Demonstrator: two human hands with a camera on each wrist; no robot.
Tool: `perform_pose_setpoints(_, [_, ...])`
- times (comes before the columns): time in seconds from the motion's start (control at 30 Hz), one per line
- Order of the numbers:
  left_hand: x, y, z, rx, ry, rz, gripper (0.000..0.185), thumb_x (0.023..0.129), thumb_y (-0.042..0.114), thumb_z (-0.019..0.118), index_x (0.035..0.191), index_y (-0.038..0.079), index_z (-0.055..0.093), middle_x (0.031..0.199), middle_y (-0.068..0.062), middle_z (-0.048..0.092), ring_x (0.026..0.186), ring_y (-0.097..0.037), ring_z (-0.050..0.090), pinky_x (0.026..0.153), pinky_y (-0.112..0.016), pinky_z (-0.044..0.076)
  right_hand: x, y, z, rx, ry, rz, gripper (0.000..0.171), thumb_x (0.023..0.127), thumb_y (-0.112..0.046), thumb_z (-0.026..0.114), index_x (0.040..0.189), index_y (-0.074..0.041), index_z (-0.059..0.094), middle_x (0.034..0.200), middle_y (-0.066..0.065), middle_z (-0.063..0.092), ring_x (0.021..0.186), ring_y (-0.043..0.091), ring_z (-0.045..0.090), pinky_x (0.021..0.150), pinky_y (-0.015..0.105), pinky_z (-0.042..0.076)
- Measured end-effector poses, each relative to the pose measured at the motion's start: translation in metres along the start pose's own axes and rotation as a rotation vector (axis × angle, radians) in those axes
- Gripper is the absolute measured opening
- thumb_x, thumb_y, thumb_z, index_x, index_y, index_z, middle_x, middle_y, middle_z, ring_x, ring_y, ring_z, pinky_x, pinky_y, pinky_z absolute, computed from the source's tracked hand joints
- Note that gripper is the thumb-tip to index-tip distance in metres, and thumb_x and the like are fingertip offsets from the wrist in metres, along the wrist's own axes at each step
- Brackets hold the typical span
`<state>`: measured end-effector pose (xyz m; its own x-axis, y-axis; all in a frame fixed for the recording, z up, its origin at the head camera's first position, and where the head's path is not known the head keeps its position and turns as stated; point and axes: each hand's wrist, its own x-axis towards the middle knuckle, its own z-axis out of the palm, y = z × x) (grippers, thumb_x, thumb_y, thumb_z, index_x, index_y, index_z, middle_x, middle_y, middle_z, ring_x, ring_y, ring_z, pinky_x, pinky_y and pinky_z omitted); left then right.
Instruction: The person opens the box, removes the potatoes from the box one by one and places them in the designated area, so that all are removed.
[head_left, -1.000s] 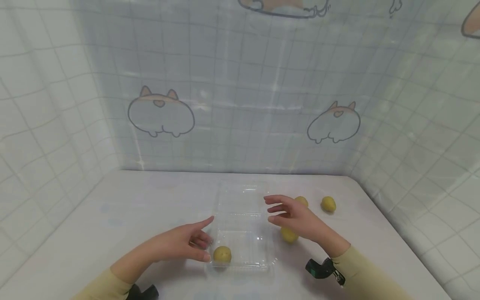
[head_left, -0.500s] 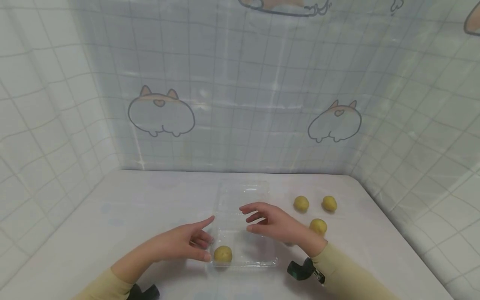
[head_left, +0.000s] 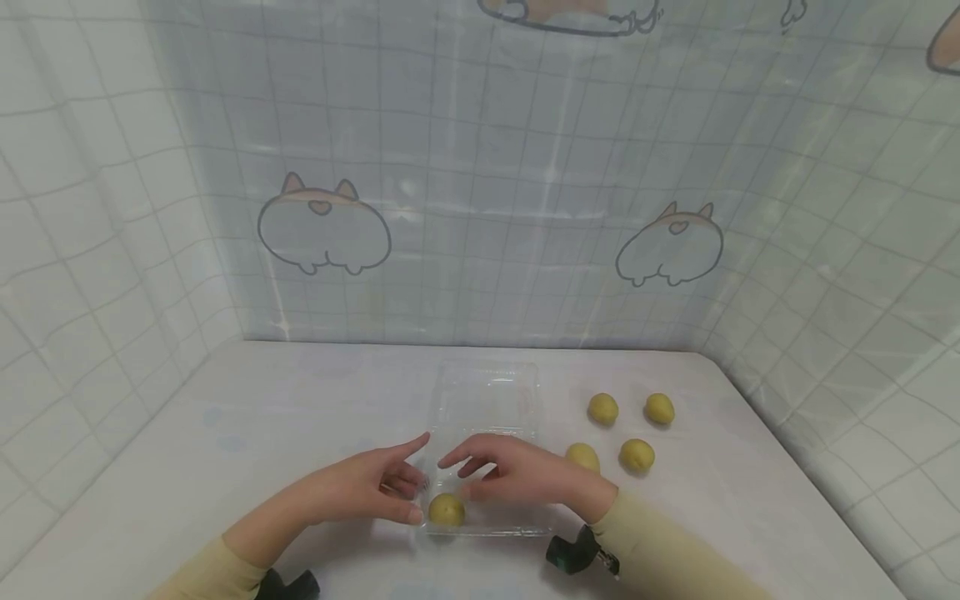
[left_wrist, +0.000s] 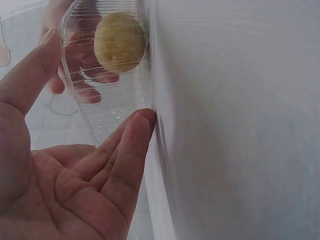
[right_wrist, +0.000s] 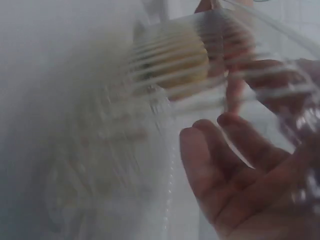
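A hinged clear plastic box (head_left: 495, 532) lies opened out on the table, its lid (head_left: 486, 400) laid back at the far side. One yellow lemon (head_left: 447, 510) sits in the front left corner of its base, also seen through the ribbed wall in the left wrist view. My left hand (head_left: 366, 487) rests at the box's left side, fingers spread, fingertips touching its wall and rim. Over the base, just right of the lemon, my right hand (head_left: 517, 472) hovers with loosely bent fingers and holds nothing. The right wrist view is partly blurred by the plastic.
Right of the box lie several more lemons: one (head_left: 582, 457) partly behind my right wrist, another (head_left: 637, 456) beside it, and two farther back, a lemon (head_left: 603, 408) and a lemon (head_left: 660, 408). Patterned curtains (head_left: 480, 208) enclose the white table (head_left: 322, 383).
My right hand has moved left and toward me, from beside the loose lemons to over the box base, uncovering the lemons behind it. My left hand has stayed in place.
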<state>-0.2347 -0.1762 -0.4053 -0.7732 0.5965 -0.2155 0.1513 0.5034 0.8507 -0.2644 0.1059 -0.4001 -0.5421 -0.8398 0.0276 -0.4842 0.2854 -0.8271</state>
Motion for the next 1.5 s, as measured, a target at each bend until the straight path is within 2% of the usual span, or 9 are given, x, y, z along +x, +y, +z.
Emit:
perform_pose_setpoints(0.2, [0.002, -0.003, -0.001, -0.003, -0.006, 0.003, 0.1, 0.084, 0.034, 0.081, 0.159, 0.013, 0.018, 0.127, -0.003, 0.063, 0.113, -0.02, 0.061, 0.092, -0.041, 0.052, 0.006, 0.0, 0.007, -0.021, -0.1, -0.065, 0.031, 0.098, -0.019, 0.065, 0.128, -0.019, 0.064, 0.13, -0.011, 0.06, 0.116, 0.01, 0.058, 0.087, 0.024, 0.052])
perform_pose_setpoints(0.4, [0.002, -0.002, -0.001, -0.005, -0.011, 0.013, 0.1, 0.085, 0.033, 0.08, 0.159, 0.013, 0.018, 0.127, -0.004, 0.063, 0.113, -0.02, 0.061, 0.092, -0.037, 0.052, 0.011, -0.001, 0.012, -0.111, -0.169, -0.082, 0.031, 0.097, -0.018, 0.066, 0.129, -0.018, 0.064, 0.124, -0.014, 0.063, 0.111, 0.001, 0.058, 0.086, 0.02, 0.051])
perform_pose_setpoints(0.73, [0.002, -0.002, -0.002, -0.016, -0.014, 0.008, 0.1, 0.085, 0.034, 0.08, 0.159, 0.013, 0.017, 0.127, -0.004, 0.062, 0.113, -0.02, 0.061, 0.092, -0.038, 0.052, 0.017, 0.0, 0.016, -0.26, -0.128, -0.13, 0.031, 0.094, -0.016, 0.07, 0.125, -0.016, 0.066, 0.116, -0.015, 0.064, 0.103, -0.004, 0.057, 0.082, 0.016, 0.051])
perform_pose_setpoints(0.9, [0.002, -0.003, -0.002, -0.006, -0.008, 0.006, 0.101, 0.084, 0.035, 0.08, 0.159, 0.013, 0.017, 0.127, -0.004, 0.063, 0.113, -0.019, 0.061, 0.091, -0.038, 0.052, 0.017, 0.001, 0.016, -0.276, -0.127, -0.112, 0.033, 0.093, -0.016, 0.072, 0.125, -0.019, 0.066, 0.116, -0.018, 0.063, 0.102, -0.006, 0.057, 0.081, 0.015, 0.05])
perform_pose_setpoints(1.23, [0.002, -0.006, -0.002, -0.019, -0.01, 0.023, 0.101, 0.084, 0.033, 0.081, 0.16, 0.014, 0.017, 0.127, -0.004, 0.063, 0.113, -0.019, 0.061, 0.09, -0.034, 0.052, 0.019, 0.0, 0.014, -0.275, -0.176, -0.102, 0.035, 0.092, -0.011, 0.072, 0.125, -0.017, 0.065, 0.114, -0.017, 0.063, 0.102, -0.006, 0.056, 0.083, 0.015, 0.05])
perform_pose_setpoints(1.33, [0.003, -0.006, -0.001, -0.014, -0.008, 0.023, 0.101, 0.084, 0.033, 0.081, 0.16, 0.014, 0.017, 0.127, -0.004, 0.063, 0.113, -0.019, 0.061, 0.09, -0.034, 0.052, 0.018, 0.0, 0.015, -0.291, -0.136, -0.109, 0.035, 0.091, -0.013, 0.074, 0.125, -0.018, 0.067, 0.113, -0.018, 0.064, 0.098, -0.006, 0.057, 0.082, 0.015, 0.05])
perform_pose_setpoints(1.5, [0.003, -0.007, -0.001, -0.001, -0.005, 0.011, 0.1, 0.085, 0.035, 0.08, 0.16, 0.015, 0.017, 0.126, -0.003, 0.063, 0.112, -0.019, 0.061, 0.09, -0.036, 0.053, 0.015, -0.004, 0.014, -0.304, -0.02, -0.121, 0.035, 0.09, -0.016, 0.075, 0.124, -0.02, 0.069, 0.11, -0.019, 0.065, 0.091, -0.003, 0.06, 0.079, 0.016, 0.051])
